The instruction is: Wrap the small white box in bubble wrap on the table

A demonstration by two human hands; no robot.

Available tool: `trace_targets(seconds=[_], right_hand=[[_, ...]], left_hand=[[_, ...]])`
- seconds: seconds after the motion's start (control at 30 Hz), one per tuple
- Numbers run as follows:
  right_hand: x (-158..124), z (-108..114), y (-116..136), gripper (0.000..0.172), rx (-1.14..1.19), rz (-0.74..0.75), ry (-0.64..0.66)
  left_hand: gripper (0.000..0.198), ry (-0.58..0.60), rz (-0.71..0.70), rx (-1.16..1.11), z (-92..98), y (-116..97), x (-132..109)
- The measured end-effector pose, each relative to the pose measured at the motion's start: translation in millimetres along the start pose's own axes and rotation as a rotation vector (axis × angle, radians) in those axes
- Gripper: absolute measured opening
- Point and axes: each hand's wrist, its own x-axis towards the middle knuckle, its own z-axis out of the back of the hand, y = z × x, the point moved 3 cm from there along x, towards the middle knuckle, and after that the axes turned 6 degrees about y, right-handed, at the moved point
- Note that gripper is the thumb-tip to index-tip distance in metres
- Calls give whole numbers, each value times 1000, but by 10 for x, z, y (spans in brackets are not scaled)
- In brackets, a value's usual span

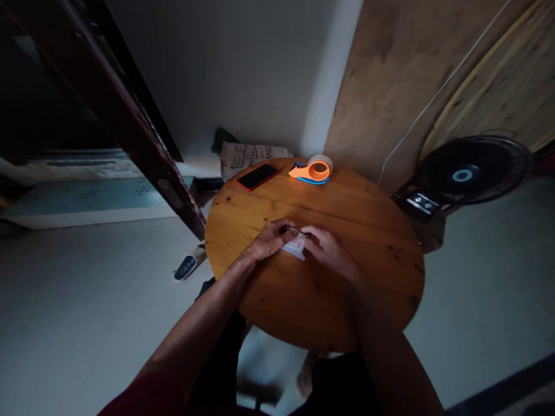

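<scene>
Over the middle of a round wooden table (243, 231), my left hand (269, 238) and my right hand (328, 248) come together at a small whitish packet or card with pink print (295, 247). Fingers of both hands are closed on its upper part, left and right. A thin dark edge or strip shows between the fingertips, too small to name. The lower pale edge of the printed piece sticks out toward me, close to the tabletop. My fingers cover the rest of it.
An orange tape dispenser (299, 171) with a tape roll and a red-edged phone (257, 177) lie at the table's far side. Behind them is a printed sack (255, 155) against the wall. A black fan (474, 170) stands at right, a dark door frame (130, 110) at left.
</scene>
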Motion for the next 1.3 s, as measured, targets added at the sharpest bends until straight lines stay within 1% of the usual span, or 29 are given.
trace_targets(seconds=[0.2, 0.43, 0.63, 0.83, 1.07, 1.3], right_hand=[[-3, 67, -100, 26, 47, -18, -65], [-1, 70, -95, 25, 72, -14, -78], [6, 85, -26, 20, 98, 47, -109], [18, 85, 18, 21, 126, 83, -104], [36, -6, -8, 20, 97, 119, -62], [17, 18, 7, 22, 79, 138, -55]], left_hand=[[30, -67, 16, 12, 9, 35, 8], [31, -47, -4, -40, 11, 49, 17], [31, -48, -4, -130, 22, 62, 26], [35, -61, 39, -132, 29, 57, 19], [32, -45, 27, -136, 21, 25, 4], [29, -63, 3, -116, 30, 32, 10]])
